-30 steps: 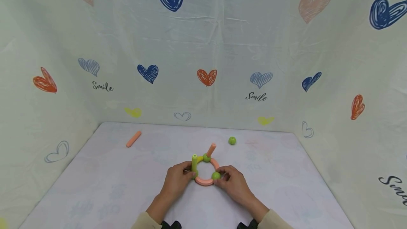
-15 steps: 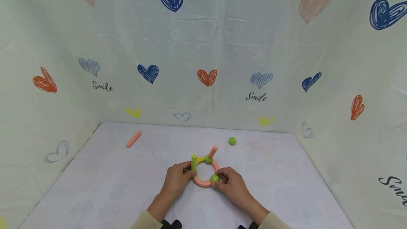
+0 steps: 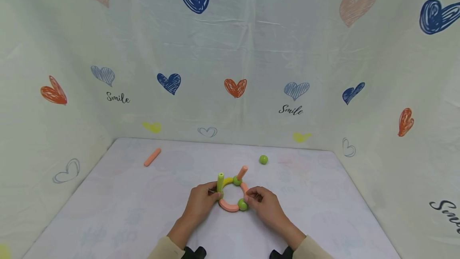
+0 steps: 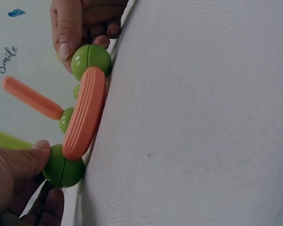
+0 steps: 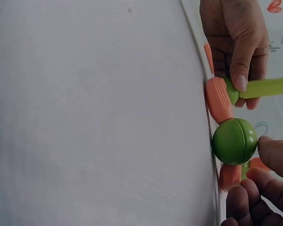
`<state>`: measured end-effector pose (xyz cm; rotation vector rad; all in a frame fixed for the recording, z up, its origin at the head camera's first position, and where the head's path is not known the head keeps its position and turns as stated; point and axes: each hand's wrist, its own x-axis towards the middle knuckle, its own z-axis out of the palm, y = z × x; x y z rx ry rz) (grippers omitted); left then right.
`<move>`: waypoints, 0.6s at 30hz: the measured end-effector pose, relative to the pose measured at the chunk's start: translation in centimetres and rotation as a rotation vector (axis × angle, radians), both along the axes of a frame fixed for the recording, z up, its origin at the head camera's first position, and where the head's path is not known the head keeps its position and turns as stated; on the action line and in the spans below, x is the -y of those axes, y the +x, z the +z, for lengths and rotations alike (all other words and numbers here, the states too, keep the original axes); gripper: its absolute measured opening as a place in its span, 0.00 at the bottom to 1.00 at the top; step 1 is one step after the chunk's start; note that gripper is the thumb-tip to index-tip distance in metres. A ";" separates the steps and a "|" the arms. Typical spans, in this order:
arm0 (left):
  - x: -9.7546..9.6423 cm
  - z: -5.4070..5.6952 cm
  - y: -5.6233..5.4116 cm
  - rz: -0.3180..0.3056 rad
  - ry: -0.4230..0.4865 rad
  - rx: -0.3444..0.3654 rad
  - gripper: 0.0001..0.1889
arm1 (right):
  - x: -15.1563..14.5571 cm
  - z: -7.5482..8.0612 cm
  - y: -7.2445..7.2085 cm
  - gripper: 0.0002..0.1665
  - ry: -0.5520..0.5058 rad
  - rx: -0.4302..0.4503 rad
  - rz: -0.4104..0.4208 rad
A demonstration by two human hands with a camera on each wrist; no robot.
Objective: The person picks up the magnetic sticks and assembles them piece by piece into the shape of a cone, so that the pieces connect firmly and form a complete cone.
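A ring of curved orange rods (image 3: 229,206), a curved yellow rod (image 3: 228,181) and green balls lies on the table. My left hand (image 3: 200,202) pinches the left green ball (image 4: 63,167), from which a straight lime-green rod (image 3: 220,182) stands up. At the ring's near right, the thumb and fingers of my right hand (image 3: 265,206) are at another green ball (image 5: 235,141), the thumb touching its side. The far green ball (image 3: 237,180) carries a straight orange rod (image 3: 242,172), tilted upward. My fingers partly cover the right-hand curved rod.
A loose straight orange rod (image 3: 152,157) lies at the table's back left. Beyond the ring, towards the back right, sits a loose green ball (image 3: 263,159). A white cloth wall (image 3: 201,107) with printed hearts rises behind the table (image 3: 108,211).
The ring has turned slightly, its near right ball shifting towards me and its far ball moving right. My right thumb has slid from the near side of its ball to the ball's upper right.
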<state>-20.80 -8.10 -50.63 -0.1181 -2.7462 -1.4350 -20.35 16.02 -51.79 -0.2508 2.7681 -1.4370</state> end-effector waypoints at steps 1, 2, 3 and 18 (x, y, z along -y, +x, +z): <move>0.0 0.0 0.0 0.000 -0.002 0.002 0.21 | 0.0 0.0 -0.1 0.13 -0.001 0.005 0.000; 0.0 0.0 -0.1 0.000 -0.004 0.002 0.21 | 0.0 0.1 -0.1 0.13 -0.003 0.010 0.003; 0.0 0.0 -0.1 -0.001 -0.007 0.002 0.21 | 0.0 0.1 0.0 0.14 -0.001 0.012 0.008; -0.2 -0.3 0.0 0.041 -0.025 0.006 0.22 | 0.1 -0.2 0.7 0.08 -0.006 -0.001 0.082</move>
